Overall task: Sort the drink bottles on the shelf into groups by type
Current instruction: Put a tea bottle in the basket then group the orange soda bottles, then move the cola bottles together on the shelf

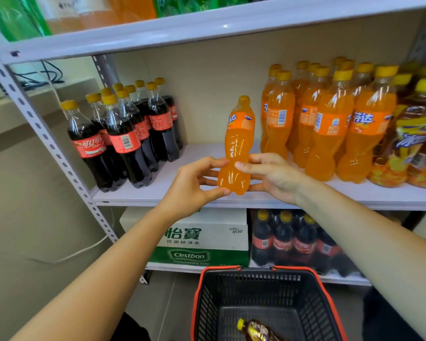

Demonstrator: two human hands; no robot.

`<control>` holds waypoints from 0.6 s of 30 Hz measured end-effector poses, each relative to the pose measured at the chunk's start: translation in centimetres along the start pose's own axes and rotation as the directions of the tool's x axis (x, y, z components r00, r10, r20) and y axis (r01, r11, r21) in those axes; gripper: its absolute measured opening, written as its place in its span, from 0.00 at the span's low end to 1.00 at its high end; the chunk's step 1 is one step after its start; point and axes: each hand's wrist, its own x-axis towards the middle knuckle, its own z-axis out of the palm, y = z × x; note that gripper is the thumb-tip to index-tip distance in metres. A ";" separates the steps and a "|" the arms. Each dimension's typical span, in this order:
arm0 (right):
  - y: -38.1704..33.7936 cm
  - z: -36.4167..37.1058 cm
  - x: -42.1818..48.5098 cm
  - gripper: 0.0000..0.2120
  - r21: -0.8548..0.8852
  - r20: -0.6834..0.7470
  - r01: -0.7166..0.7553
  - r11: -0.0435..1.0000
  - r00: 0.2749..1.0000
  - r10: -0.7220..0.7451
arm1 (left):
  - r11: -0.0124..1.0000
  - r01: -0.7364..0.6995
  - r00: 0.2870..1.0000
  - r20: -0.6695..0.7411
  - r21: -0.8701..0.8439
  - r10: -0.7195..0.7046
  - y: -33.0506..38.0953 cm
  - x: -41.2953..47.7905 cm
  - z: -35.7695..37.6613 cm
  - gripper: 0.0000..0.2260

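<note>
An orange soda bottle [239, 143] stands upright in the gap in the middle of the white shelf [231, 199]. My left hand [194, 185] grips its base from the left and my right hand [271, 175] grips it from the right, fingers curled round the lower body. Several cola bottles [123, 136] with yellow caps are grouped at the shelf's left. Several orange soda bottles [330, 119] are grouped to the right, with iced tea bottles [416, 143] at the far right.
A black basket with red rim [266, 303] sits below me, holding one iced tea bottle [258, 332]. The lower shelf carries a water carton [202, 242] and a pack of cola bottles [293, 242]. A perforated upright post [44, 136] borders the left. An upper shelf [207, 25] holds more drinks.
</note>
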 end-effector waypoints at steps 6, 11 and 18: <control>1.5 -1.0 -0.4 0.21 -0.104 -0.146 0.054 0.993 0.987 -0.069 | 0.992 0.100 0.994 -0.038 -0.079 -0.103 -1.3 0.5 -1.1 0.11; 3.2 -2.0 -0.7 0.20 -0.317 -0.297 0.138 0.938 0.925 -0.236 | 0.965 0.247 0.856 -0.447 -0.089 -0.261 -4.9 1.0 -4.2 0.08; 4.1 -3.8 -0.1 0.28 -0.493 -0.486 0.149 0.857 0.770 -0.413 | 0.871 0.491 0.514 -0.806 -0.005 -0.294 -9.8 -0.1 -7.6 0.16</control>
